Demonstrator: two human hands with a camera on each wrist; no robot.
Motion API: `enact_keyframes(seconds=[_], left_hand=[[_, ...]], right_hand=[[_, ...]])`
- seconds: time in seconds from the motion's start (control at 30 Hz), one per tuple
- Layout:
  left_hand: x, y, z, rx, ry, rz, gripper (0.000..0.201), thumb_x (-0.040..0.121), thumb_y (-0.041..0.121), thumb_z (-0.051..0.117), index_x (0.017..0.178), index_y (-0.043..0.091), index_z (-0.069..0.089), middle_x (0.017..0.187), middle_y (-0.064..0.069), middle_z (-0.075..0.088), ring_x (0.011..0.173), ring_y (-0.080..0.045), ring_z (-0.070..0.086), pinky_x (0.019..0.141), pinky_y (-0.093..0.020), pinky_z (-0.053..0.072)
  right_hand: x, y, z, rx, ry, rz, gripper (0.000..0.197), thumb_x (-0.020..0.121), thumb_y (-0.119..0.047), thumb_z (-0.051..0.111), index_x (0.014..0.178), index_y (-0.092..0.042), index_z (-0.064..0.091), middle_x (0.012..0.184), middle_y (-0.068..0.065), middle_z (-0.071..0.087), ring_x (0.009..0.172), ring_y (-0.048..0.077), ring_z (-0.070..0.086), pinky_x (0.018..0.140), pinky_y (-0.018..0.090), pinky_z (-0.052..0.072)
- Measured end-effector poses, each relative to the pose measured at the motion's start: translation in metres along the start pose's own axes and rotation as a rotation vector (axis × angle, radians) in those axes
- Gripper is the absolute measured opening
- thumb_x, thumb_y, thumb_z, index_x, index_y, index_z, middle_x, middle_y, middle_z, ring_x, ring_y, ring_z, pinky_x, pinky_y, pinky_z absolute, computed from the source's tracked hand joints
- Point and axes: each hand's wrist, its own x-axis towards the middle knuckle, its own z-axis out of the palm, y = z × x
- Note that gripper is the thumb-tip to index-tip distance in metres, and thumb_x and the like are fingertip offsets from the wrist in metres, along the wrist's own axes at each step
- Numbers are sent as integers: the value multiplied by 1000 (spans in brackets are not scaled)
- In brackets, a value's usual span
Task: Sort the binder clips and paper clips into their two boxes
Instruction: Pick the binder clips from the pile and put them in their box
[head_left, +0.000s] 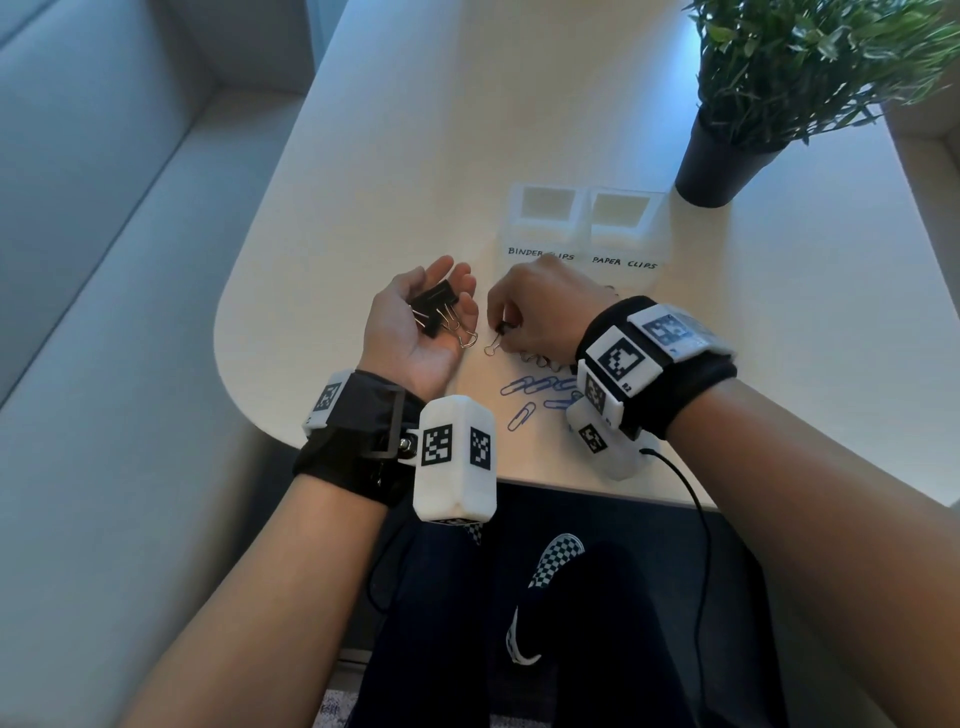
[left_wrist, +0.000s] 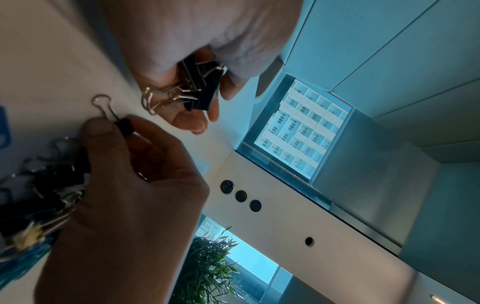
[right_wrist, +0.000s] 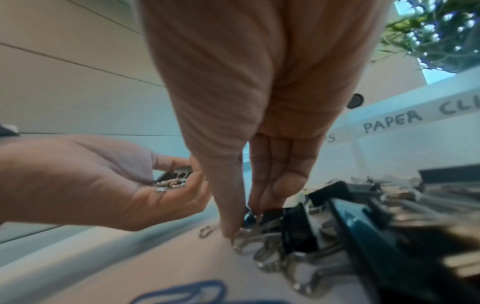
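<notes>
Head view: the left hand (head_left: 415, 322) lies palm up above the cream bench (head_left: 363, 182), fingers loosely cupped around several black binder clips with silver wire handles (head_left: 434, 312). Just beside it, the right hand (head_left: 545, 312) pinches one small black binder clip (head_left: 501, 330) between thumb and fingertips. Blue wire paper clips (head_left: 535, 387) lie on the bench near the right wrist. Farther back stand two white square boxes, one labelled for binder clips (head_left: 540, 210), one for paper clips (head_left: 623, 218).
</notes>
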Motion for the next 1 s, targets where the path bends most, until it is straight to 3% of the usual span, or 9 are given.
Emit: enact_keyframes(seconds=[0.13,0.23,0.4,0.53,0.67,0.8,1.0], left_hand=[[0,1,-3,7,13,6,26,95,20,41,90,4,61,89,-12,63,69,-20,63,56,-22,51],[0,0,-1,18,7,1,25,95,19,41,89,4,61,88,-12,63,69,-20,61,56,-23,50],[-3,-14,10,24,-71,-100,31,97,23,39,90,3,60,85,-11,61,57,-16,57,58,-25,52],[-2,-17,14,-12,-84,-148,31,97,22,38,88,3,61,92,-15,61,70,-22,61,54,-22,52],[-1,-13,13,-32,-69,-137,31,96,20,38,87,1,61,93,-15,61,75,-22,60,52,-20,51],[-3,-15,14,-37,-64,-137,30,96,19,40,88,1,61,93,-15,61,74,-22,60,53,-21,51],[-5,-17,16,-20,-58,-136,28,95,19,41,89,1,62,92,-15,62,75,-23,61,53,-22,53]], right_hand=[[4,6,-2,29,45,37,13,79,-15,70,91,-8,69,88,7,63,77,20,56,67,26,42],[0,9,-16,140,158,23,18,82,-22,71,94,-9,69,83,3,63,76,16,59,61,19,45],[-7,-2,-33,238,189,-67,28,80,-29,72,105,-17,71,82,-4,69,73,6,62,64,4,43],[-31,20,-42,149,129,-4,36,79,-35,72,112,-20,66,91,-3,67,74,6,59,68,15,49],[-55,39,-29,-46,-104,62,43,74,-32,77,114,-19,66,97,-4,59,83,12,52,63,15,38],[-54,39,-13,-76,-66,44,33,75,-23,75,107,-15,69,104,4,62,88,16,54,77,29,49],[-50,41,-7,-87,-37,43,25,76,-21,71,99,-12,65,100,5,60,86,21,58,77,37,55]])
